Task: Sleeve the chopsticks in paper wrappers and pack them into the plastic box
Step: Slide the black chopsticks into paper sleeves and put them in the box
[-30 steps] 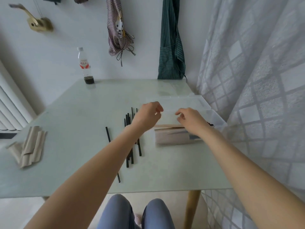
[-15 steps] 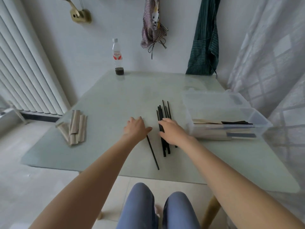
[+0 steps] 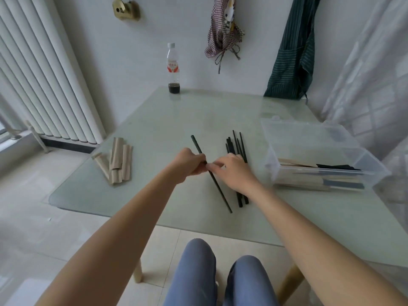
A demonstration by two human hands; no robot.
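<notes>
Left hand (image 3: 190, 164) grips one chopstick (image 3: 217, 188) mid-table; right hand (image 3: 234, 171) pinches it too, over the loose pile (image 3: 239, 146). Picking a pair seems the step; next, a wrapper (image 3: 116, 161) from the left edge, then the box (image 3: 320, 155) at the right edge

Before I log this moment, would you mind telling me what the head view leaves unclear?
- Middle of the single chopstick: hidden by the left hand and the right hand's fingers.
- Loose chopsticks: the right hand covers their middle, so no count.
- Sleeved pairs in the plastic box: blurred through its clear wall; number unclear.
- Bottle label: too small to read.
- Paper wrappers: overlapping, so no count.
</notes>
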